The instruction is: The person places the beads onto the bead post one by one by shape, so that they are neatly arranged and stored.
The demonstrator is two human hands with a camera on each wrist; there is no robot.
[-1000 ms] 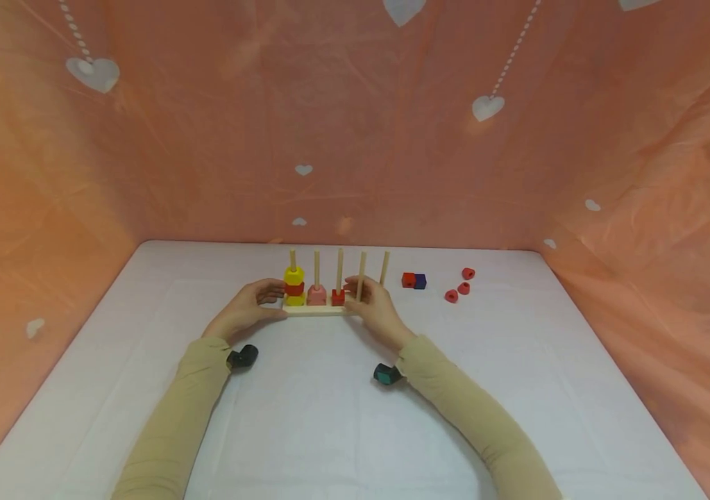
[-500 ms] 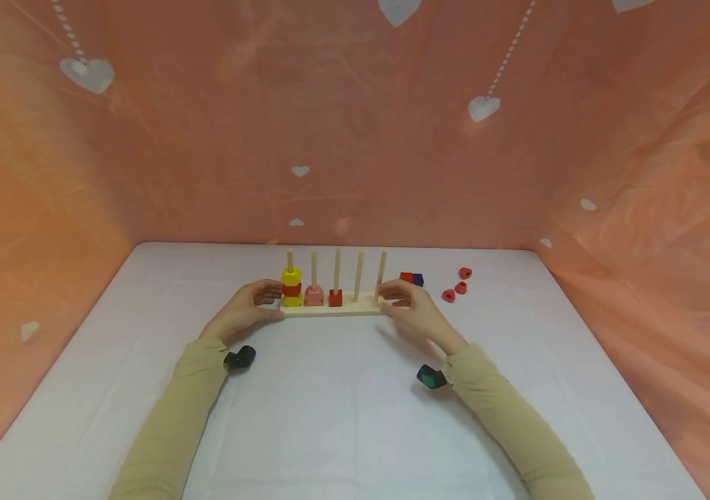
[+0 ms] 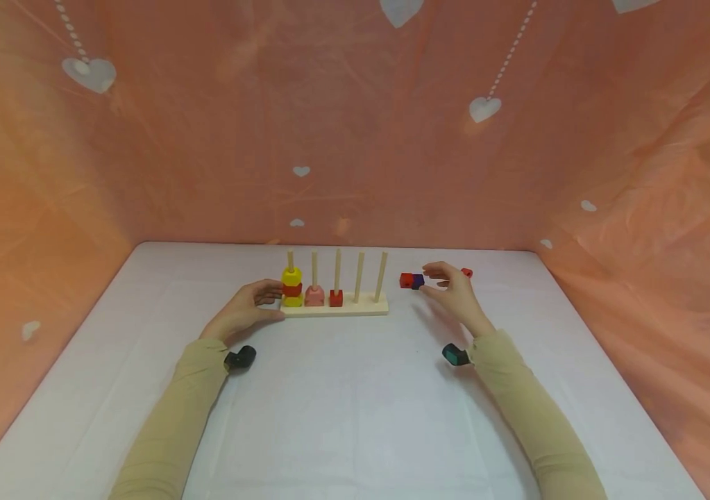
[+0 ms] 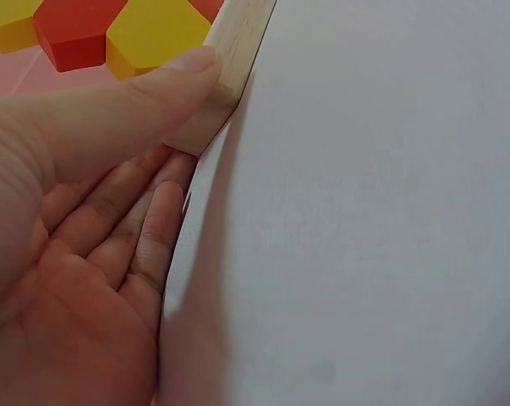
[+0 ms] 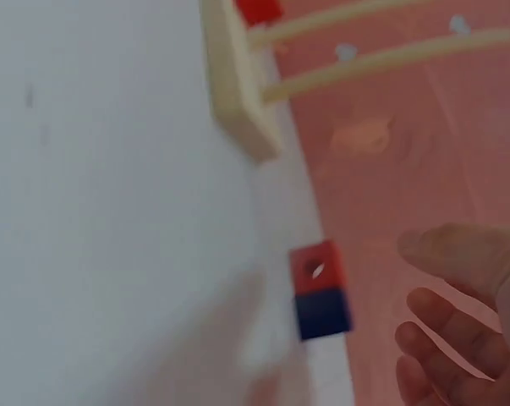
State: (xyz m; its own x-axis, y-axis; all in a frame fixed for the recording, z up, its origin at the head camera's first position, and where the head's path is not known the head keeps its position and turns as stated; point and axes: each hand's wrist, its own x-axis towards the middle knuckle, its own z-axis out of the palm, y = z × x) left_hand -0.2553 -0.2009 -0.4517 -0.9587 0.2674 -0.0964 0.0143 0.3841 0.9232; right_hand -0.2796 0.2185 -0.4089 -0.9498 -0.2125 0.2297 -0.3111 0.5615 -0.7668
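My left hand (image 3: 239, 314) grips the left end of a wooden peg stand (image 3: 355, 312); in the left wrist view its thumb presses on the base (image 4: 205, 118) with fingers behind. The leftmost of several pegs holds a red piece between two yellow pieces (image 3: 292, 276). Beside it are a pink piece (image 3: 314, 296) and a red cube (image 3: 336, 298) on their pegs; the two right pegs are bare. My right hand (image 3: 459, 300), holding nothing, hovers with parted fingers just right of a blue cube (image 3: 418, 281), which touches another red cube (image 5: 317, 266).
A small red piece (image 3: 467, 273) shows behind my right hand. White cloth (image 3: 330, 403) covers the table, and an orange curtain with white hearts (image 3: 355, 139) surrounds its back and sides.
My right hand has moved rightward from among the stand's right pegs, past its end, to the blue cube, now hiding some small red pieces. My left hand has stayed on the stand.
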